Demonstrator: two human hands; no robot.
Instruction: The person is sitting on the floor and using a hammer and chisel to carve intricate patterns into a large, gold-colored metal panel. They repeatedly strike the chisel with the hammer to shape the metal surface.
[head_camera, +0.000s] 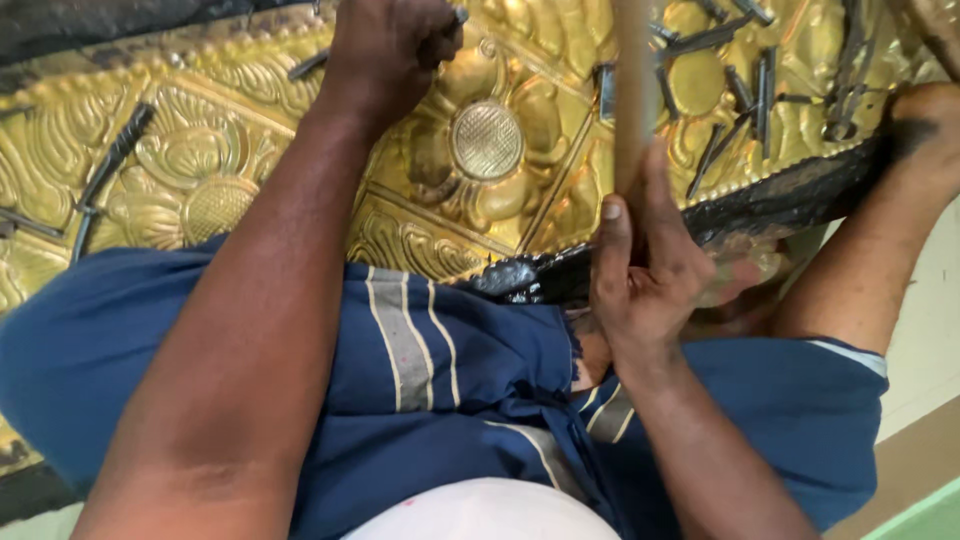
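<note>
A large embossed brass sheet (500, 140) with flower patterns lies across my lap. My left hand (385, 50) is closed on a small metal punch (458, 15) pressed against the sheet near its upper middle. My right hand (645, 275) grips the wooden handle of a hammer (632, 90), which rises upright toward the top of the view; its head is out of frame. The sheet's front edge rests on black pitch (780, 200) above my blue striped cloth (440, 350).
Several dark metal punches and chisels (745, 90) lie scattered on the right part of the sheet, and others (110, 165) on the left. My knee (925, 130) sits at the right edge. Pale floor (930, 330) shows at the right.
</note>
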